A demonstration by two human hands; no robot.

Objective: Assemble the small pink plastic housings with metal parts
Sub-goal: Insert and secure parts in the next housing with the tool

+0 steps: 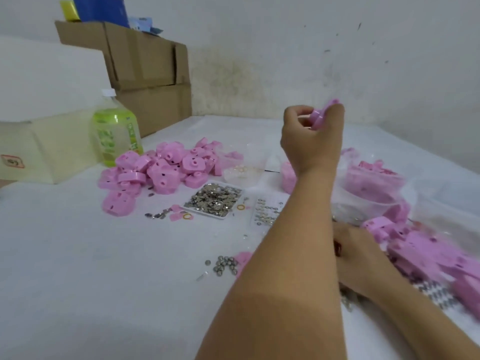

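I read the left hand (310, 141) as raised above the desk (104, 255), fingers clenched round one pink housing (320, 114). The right hand (361, 258) lies low, beside loose housings (420, 250). The left forearm hides its fingers, so I cannot tell its grip. A tray of metal parts (214, 200) sits just beside the housing pile (161, 170).

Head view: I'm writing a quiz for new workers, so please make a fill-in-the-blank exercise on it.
1. The left hand holds up a ___ housing.
2. The tray holds ___ parts.
3. The bottle stands to the ___ of the housing pile.
4. The boxes behind the bottle are ___.
Missing words: pink; metal; left; cardboard.
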